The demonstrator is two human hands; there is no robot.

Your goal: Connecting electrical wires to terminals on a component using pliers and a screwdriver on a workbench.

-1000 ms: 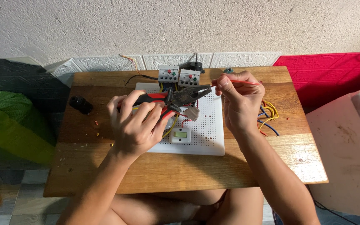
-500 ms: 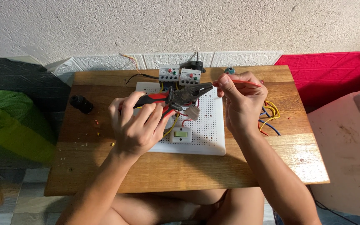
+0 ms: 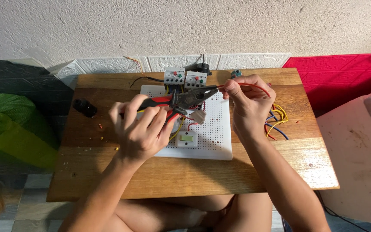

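I've got the red wire (image 3: 254, 87) right at the centre of things: its free end is pinched between the fingertips of my right hand (image 3: 247, 107), held up above the far part of the white perforated board (image 3: 213, 129), and the rest arcs away to the right and down toward the bundle of loose wires (image 3: 276, 118). The wire end points left, straight at the nose of the pliers (image 3: 181, 99). The pliers lie nearly level, long axis running left to right, red-and-black handles wrapped in my left hand (image 3: 140, 129), jaw tips meeting the wire end just beside my right fingertips. I cannot tell whether the jaws have bitten onto the wire or only touch it. So the left hand is curled closed around the handles, the right is closed in a fine pinch on the wire.

Moving outward: just behind the pliers, on the far edge of the board, two grey relay blocks (image 3: 184, 78) stand side by side with small red and green buttons on top. Under the pliers sits a small white connector (image 3: 198, 116), and nearer me a white box with a pale green display (image 3: 187, 138). Off to the left on the wooden tabletop (image 3: 91, 172) lies a small black part (image 3: 84, 107), well apart from both hands. A red mat (image 3: 340, 77) lies to the right.
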